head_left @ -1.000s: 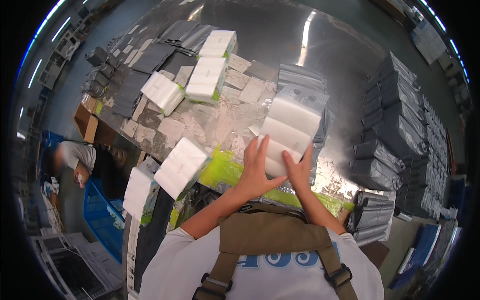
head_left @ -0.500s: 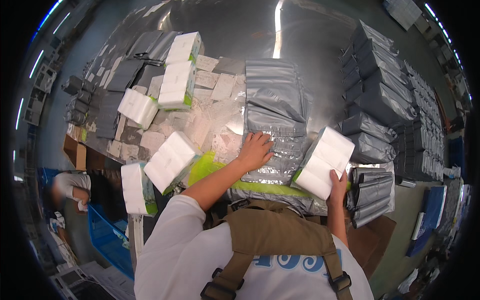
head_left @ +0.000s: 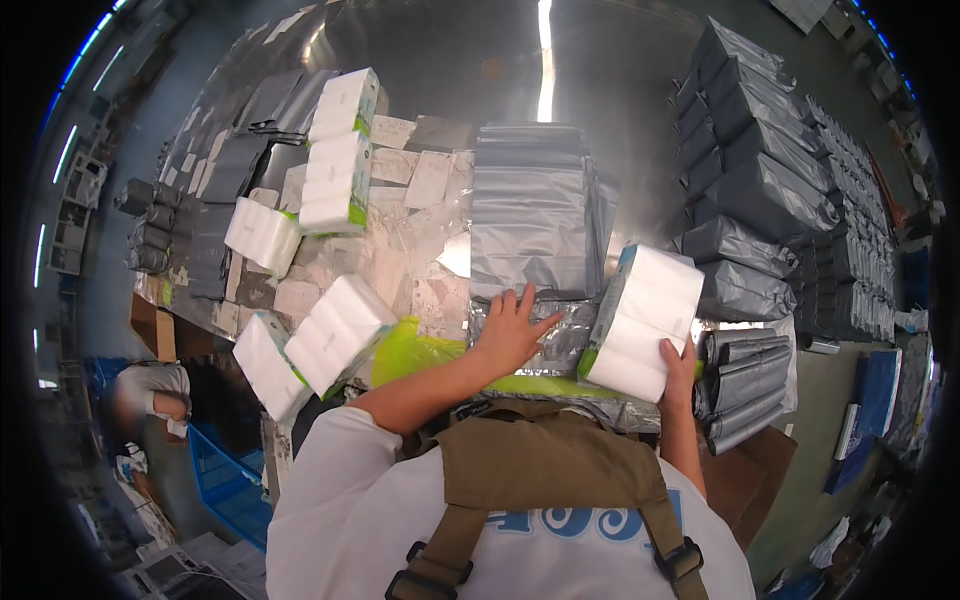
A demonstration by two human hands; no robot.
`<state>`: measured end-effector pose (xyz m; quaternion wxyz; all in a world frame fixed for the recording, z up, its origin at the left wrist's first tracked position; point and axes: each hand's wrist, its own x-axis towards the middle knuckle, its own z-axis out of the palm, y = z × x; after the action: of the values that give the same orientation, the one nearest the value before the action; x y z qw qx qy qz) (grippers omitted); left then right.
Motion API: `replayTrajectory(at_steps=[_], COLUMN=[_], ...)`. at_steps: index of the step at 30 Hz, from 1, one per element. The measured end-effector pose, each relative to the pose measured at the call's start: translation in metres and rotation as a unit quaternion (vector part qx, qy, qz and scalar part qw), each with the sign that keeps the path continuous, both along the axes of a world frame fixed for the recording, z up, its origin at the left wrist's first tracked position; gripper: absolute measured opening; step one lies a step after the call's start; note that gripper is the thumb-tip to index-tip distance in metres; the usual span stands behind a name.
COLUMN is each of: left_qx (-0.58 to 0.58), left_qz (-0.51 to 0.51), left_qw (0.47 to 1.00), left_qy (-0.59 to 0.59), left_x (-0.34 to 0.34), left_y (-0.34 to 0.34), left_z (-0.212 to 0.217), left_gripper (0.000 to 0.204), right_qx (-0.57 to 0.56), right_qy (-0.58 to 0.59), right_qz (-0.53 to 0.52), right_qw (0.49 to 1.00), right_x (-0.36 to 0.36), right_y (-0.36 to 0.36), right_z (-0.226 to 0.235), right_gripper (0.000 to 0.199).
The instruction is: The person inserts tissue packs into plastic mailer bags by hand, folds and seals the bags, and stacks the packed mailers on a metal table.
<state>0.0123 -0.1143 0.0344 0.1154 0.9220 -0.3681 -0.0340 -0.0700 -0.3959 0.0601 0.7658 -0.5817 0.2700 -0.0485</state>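
My left hand [head_left: 515, 332] lies with fingers spread on the near, glossy end of a stack of grey plastic mailing bags [head_left: 530, 215]. Gripped along its right edge by my right hand [head_left: 680, 370] is a white tissue pack [head_left: 648, 318] with green ends, standing beside the stack's near right corner. Part of that hand is hidden behind the pack. To the left of my left forearm, another tissue pack [head_left: 340, 328] rests at a slant, with one more tissue pack [head_left: 268, 368] against it.
Further left stand two tissue packs in a row [head_left: 335, 185] and a single tissue pack [head_left: 262, 236]. Filled grey parcels [head_left: 765, 190] are piled at the right, with rolled grey bags [head_left: 745, 385] nearer me. A person [head_left: 160, 395] is beside a blue crate [head_left: 225, 475] at lower left.
My left hand has drawn slightly nearer me over the bags, its fingers spreading wider. The pack in my right hand has turned a little more upright. The leftmost pack now tilts more.
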Motion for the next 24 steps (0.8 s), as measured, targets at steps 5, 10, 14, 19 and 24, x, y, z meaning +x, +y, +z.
replayTrajectory(at_steps=[5,10,14,19,24], left_qx=[-0.242,-0.076,-0.143,-0.215,-0.204], left_qz=[-0.051,-0.019,-0.003,0.011,0.011], left_qw=[0.965,0.996,0.989,0.973,0.979], left_qy=[-0.088,0.031,0.049,0.088,0.016], left_x=[-0.008,0.043,0.036,0.041,0.044], left_y=[0.017,0.04,0.049,0.057,0.048], left_z=[0.02,-0.006,-0.035,-0.039,-0.045], left_gripper=[0.046,0.028,0.021,0.016,0.009], right_qx=[0.016,0.061,-0.019,0.016,0.044], right_qy=[-0.014,-0.03,-0.034,-0.02,0.006], right_qz=[0.04,0.094,0.186,0.211,0.162], right_qw=[0.999,0.993,0.982,0.977,0.986], right_x=[0.021,0.027,0.008,-0.023,-0.027], right_y=[0.014,0.044,0.067,0.088,0.082], right_z=[0.008,0.011,-0.012,-0.032,-0.036], right_gripper=[0.057,0.056,0.066,0.073,0.068])
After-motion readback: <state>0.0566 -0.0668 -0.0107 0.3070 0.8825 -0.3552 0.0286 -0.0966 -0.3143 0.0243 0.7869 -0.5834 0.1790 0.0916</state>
